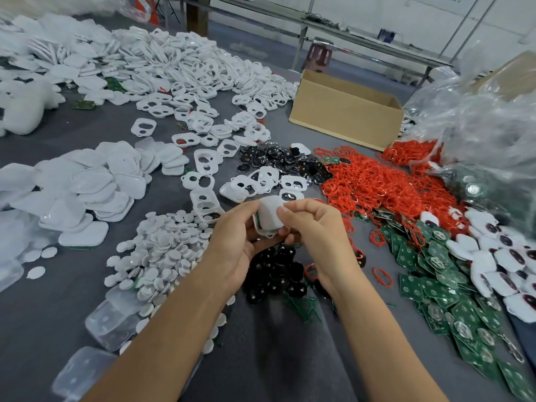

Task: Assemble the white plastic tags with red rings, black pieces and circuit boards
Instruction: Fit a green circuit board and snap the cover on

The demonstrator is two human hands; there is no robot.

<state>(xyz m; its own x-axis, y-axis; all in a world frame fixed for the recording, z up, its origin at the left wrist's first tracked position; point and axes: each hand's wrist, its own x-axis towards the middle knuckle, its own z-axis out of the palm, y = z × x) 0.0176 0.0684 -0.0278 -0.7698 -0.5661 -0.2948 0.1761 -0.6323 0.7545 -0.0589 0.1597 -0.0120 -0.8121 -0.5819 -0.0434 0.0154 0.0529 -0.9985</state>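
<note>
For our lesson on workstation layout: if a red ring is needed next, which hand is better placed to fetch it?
Probably right. The right hand lies nearer the red rings, heaped on its side; the left hand grips the white tag and could hold it alone.

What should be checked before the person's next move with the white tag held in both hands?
1. White tag gripped by left hand and right hand: ok.
2. Tag halves seated flush all round: cannot tell, fingers cover the edges.
3. Ring, black piece and board already inside the tag: cannot tell, hidden.
4. Red rings heaped just right of the hands, probably in reach: ok.
5. Black pieces lying below the hands: ok.
6. Circuit boards spread on the right: ok.
</note>
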